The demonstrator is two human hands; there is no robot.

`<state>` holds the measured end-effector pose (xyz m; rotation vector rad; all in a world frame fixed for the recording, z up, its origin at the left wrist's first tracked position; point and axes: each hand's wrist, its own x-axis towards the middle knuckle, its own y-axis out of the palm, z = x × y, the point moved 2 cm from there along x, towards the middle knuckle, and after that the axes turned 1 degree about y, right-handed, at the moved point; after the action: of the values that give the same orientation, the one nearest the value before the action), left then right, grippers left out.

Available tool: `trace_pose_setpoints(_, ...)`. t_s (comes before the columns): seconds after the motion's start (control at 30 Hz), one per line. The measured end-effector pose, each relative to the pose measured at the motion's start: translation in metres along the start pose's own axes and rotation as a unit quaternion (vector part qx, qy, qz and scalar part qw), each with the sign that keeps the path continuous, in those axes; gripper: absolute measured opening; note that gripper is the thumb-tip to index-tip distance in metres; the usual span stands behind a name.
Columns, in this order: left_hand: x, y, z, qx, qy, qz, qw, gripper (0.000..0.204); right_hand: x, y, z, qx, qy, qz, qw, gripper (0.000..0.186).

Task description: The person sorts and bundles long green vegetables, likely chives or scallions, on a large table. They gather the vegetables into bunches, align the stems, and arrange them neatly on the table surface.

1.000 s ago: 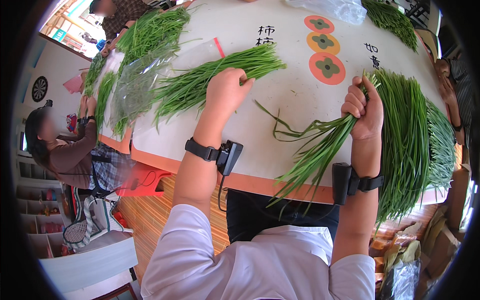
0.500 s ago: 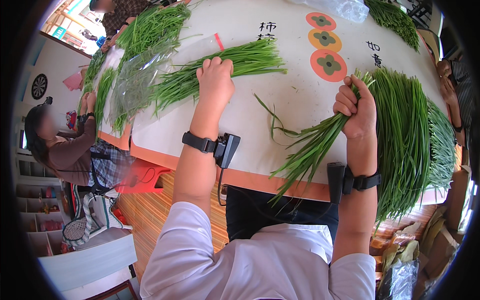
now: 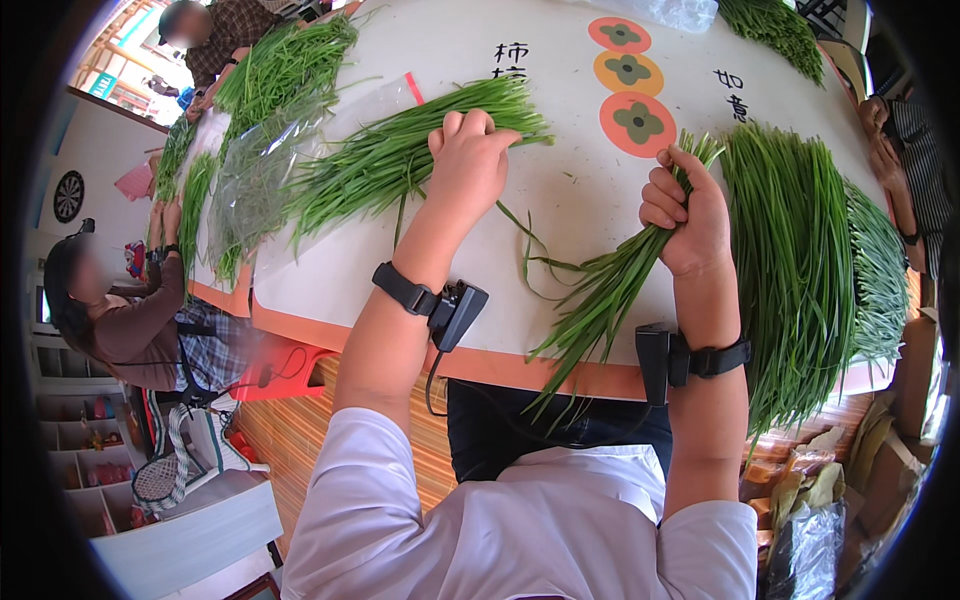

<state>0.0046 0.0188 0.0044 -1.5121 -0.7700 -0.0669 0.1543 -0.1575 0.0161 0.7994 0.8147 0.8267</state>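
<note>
Maybe sorting: right grip point(image 3: 685, 218) holds a green bunch point(image 3: 618, 280) — left grip point(image 3: 470, 160), at the leaf pile point(image 3: 368, 158), I can't tell; next pick needs care.

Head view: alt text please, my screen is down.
The right hand grips a bunch of long green leaves over a white, orange-edged table, while the left hand is at a pile on the left. A thick heap lies right; another person is at far left.

Two groups of black characters point(image 3: 512, 53) stand on the white tabletop point(image 3: 330, 270); a teal sign point(image 3: 102, 85) is illegibly small.
</note>
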Motion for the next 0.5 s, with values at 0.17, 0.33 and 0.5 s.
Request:
trace_pose_setpoints(0.17,-0.0022,-0.0007,-0.0003,0.031,-0.021,0.007,0.999,0.018,0.0003,0.0003,-0.0019,-0.007,-0.001,0.002,1.0,0.01)
trace_pose_setpoints(0.33,-0.003,0.0022,0.0022,0.021,-0.011,-0.022,0.999,0.011,0.0012,0.0005,-0.0047,-0.017,-0.004,-0.004,1.0,0.01)
trace_pose_setpoints(0.5,-0.0021,-0.003,-0.001,-0.018,-0.008,-0.06,0.998,0.012,0.0024,-0.0002,-0.0084,-0.029,-0.001,-0.011,1.0,0.011)
